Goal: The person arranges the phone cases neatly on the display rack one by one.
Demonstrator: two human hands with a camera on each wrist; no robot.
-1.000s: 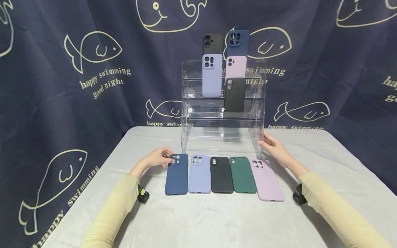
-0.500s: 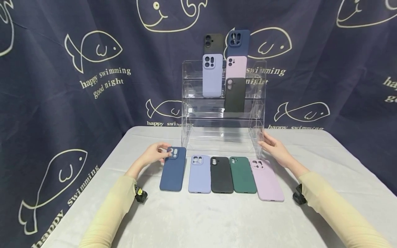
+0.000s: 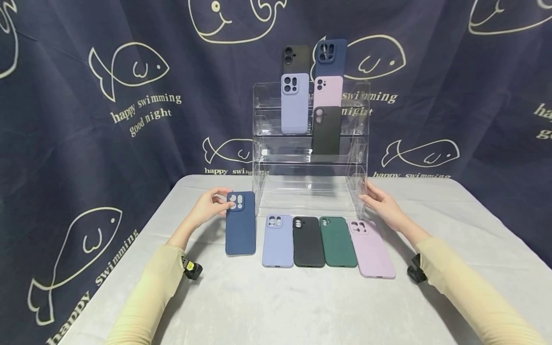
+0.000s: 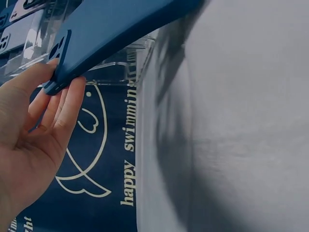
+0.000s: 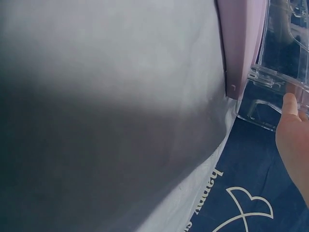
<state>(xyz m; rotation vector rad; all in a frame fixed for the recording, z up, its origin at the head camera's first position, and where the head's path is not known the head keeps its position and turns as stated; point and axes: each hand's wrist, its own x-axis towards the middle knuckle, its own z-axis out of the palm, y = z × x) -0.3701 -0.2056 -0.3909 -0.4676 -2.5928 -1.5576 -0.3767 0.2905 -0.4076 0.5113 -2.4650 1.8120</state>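
My left hand (image 3: 209, 208) pinches a dark blue phone case (image 3: 240, 230) by its camera end, thumb on the cutout side and fingers behind. The case is raised off the table, just left of the clear tiered display rack (image 3: 308, 203); the left wrist view shows its side edge (image 4: 111, 53) and a shadow below. At the rack's lower right side, my right hand (image 3: 384, 206) grips the clear plastic, with the thumb in front and the other fingers partly hidden behind. Lilac-blue (image 3: 278, 242), black (image 3: 308, 244), green (image 3: 339, 244) and pink (image 3: 373, 251) phone cases lie in a row before the rack.
Several cases stand in the rack's upper tiers: a black one (image 3: 297, 60) and a lilac-blue one (image 3: 295, 110) on the left, dark blue (image 3: 338, 62), pink (image 3: 328, 91) and black (image 3: 327, 134) on the right. A navy curtain (image 3: 142, 158) hangs behind the white-covered table (image 3: 276, 306).
My left hand has lifted the dark blue case from the row's left end and carried it away from me, slightly left, towards the rack's left side. My right hand stays on the rack.
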